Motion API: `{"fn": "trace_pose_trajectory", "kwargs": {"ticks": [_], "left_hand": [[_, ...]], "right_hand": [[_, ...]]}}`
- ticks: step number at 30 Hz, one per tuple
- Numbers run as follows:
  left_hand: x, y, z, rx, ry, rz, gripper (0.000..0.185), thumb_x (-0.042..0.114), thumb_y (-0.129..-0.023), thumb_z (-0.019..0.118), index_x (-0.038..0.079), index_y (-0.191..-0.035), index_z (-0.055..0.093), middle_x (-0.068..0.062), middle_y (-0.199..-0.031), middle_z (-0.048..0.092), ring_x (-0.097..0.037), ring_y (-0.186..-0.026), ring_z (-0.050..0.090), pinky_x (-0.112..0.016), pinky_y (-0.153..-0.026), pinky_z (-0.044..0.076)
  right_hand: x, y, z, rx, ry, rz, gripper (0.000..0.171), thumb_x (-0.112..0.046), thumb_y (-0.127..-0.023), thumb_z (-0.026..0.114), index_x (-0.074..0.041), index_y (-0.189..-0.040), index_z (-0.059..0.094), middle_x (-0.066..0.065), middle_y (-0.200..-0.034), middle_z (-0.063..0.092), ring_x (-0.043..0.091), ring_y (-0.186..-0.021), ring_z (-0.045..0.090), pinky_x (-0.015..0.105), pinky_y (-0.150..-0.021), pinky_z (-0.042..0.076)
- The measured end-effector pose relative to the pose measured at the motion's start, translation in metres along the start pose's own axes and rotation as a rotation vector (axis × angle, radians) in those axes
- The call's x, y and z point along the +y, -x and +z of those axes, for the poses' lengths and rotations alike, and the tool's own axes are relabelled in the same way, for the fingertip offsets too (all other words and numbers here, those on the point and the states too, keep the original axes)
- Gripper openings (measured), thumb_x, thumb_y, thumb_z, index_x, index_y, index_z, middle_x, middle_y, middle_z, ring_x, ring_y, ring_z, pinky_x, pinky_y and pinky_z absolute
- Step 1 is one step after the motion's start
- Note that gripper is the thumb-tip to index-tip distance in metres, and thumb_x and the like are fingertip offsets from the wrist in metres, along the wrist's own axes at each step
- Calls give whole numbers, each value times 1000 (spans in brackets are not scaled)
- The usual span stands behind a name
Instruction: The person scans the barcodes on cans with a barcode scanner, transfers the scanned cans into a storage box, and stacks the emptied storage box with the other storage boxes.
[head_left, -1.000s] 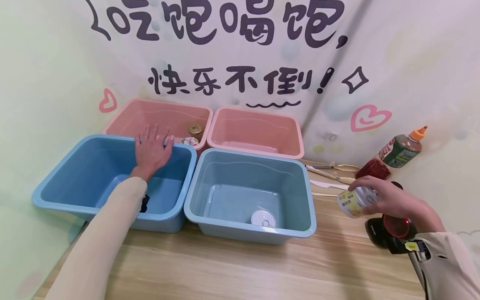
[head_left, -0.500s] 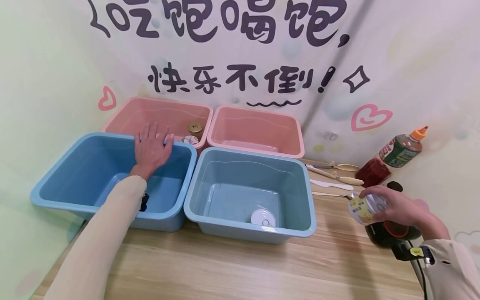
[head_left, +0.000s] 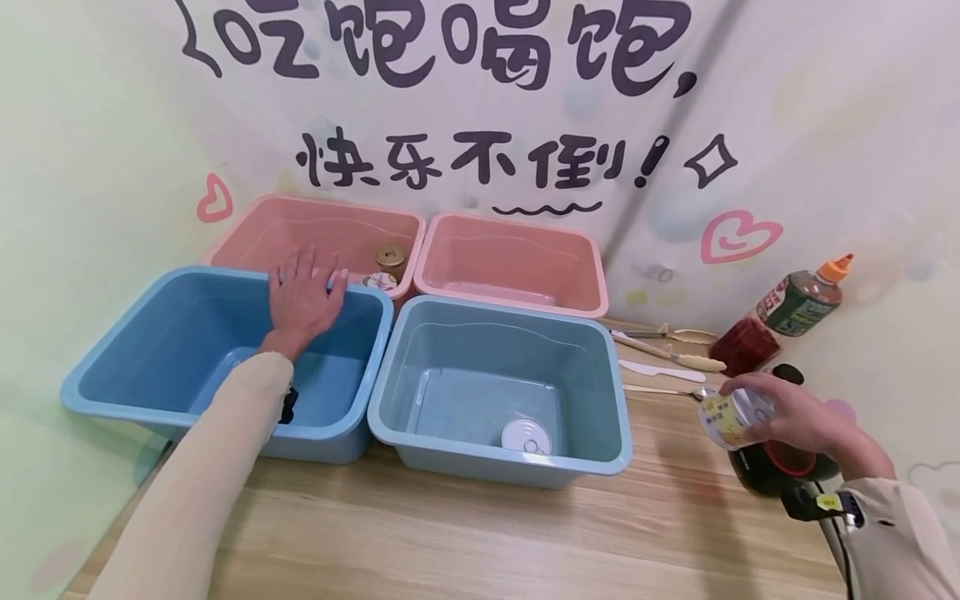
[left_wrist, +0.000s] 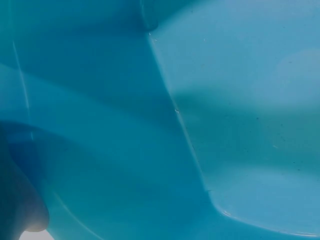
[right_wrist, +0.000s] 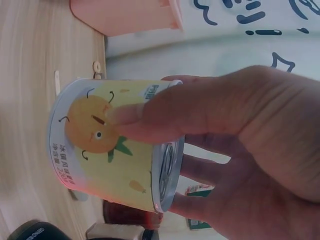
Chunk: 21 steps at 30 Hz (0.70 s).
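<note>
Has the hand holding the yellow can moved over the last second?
Yes. The right hand with the yellow can has shifted right and slightly down, away from the right blue bin, toward the dark appliance. Most of that shift came early.

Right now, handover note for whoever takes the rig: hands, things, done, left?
Left hand: open, flat on the far rim of the left blue bin, holding nothing.
Right hand: grips a yellow can in the air, above the table, right of the bins.
Right blue bin: one can on its floor.
Left pink bin: a gold-lidded jar and another small container.
Right pink bin: looks empty.
Done: a few items are already in bins.
Left, as I read it: place the held can; the bottle and utensils lie by the wall.
</note>
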<state>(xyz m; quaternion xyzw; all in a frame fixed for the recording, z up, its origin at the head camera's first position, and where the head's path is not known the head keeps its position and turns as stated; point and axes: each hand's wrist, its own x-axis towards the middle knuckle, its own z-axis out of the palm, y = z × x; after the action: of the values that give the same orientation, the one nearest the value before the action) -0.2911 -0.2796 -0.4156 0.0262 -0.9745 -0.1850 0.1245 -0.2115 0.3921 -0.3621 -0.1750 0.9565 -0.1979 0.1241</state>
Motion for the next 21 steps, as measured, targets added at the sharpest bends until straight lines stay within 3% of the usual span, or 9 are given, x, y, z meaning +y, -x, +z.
{"fn": "trace_pose_trajectory", "kwargs": {"ticks": [3,10,15,21], "left_hand": [[0,1,0,4,8,5,62,47,-105,32,14,-157,31,-19,-167,15,-43,-154,7,-65,-122,0],[-1,1,0,5,5,4,64,50,-105,28,14,-157,31,-20,-167,16,-43,-154,7,-67,-121,2],[-1,1,0,0,1,-1,63,49,-105,29,14,-157,31,-21,-167,15,-43,-154,7,-67,-121,3],[-1,0,1,-4,7,1,63,49,-105,28,13,-157,31,-21,-166,15,-44,-154,8,-67,-121,2]], "right_hand": [[-6,-4,-4,3,18,9,60,-8,-69,86,-7,-123,60,25,-119,58,37,-97,56,35,-69,48],[-33,-20,-21,29,9,-16,59,-6,-72,86,-6,-125,61,28,-124,55,45,-104,53,52,-74,56],[-55,-38,-37,50,64,-59,58,-7,-73,87,-7,-126,63,25,-122,56,41,-102,54,41,-75,52],[-88,-64,-56,11,83,-86,56,-10,-79,83,-9,-131,60,24,-125,60,36,-102,57,35,-71,54]]}}
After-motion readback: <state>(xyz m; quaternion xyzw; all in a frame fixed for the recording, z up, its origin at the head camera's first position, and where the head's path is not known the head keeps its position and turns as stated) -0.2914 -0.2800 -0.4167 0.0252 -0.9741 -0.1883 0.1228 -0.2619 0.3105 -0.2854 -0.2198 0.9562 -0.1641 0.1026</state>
